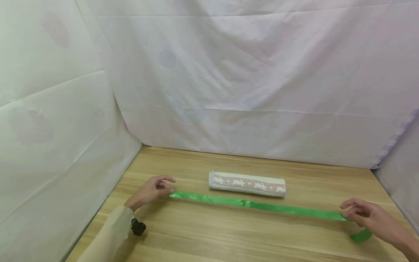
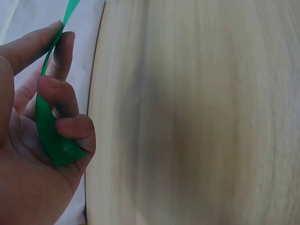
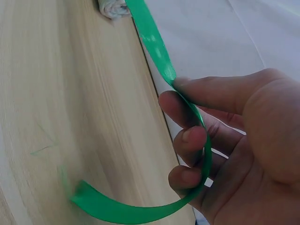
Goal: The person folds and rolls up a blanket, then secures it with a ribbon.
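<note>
A shiny green ribbon [image 1: 262, 205] is stretched nearly straight above the table between both hands. My left hand [image 1: 152, 191] pinches it near one end between thumb and index finger; in the left wrist view the ribbon's short tail [image 2: 51, 131] lies along the palm under the curled fingers. On the right, my right hand [image 1: 371, 218] pinches the ribbon the same way, and a longer loose end [image 3: 126, 213] curves down below the fingers. Behind the ribbon lies a rolled towel [image 1: 247, 183], white and beige with a rabbit pattern.
The wood-grain table [image 1: 229, 236] is bordered by white cloth at the back [image 1: 245, 91] and on both sides. A small black device [image 1: 138, 227] sits at the left wrist. A few thin green threads [image 3: 47, 145] show in the right wrist view.
</note>
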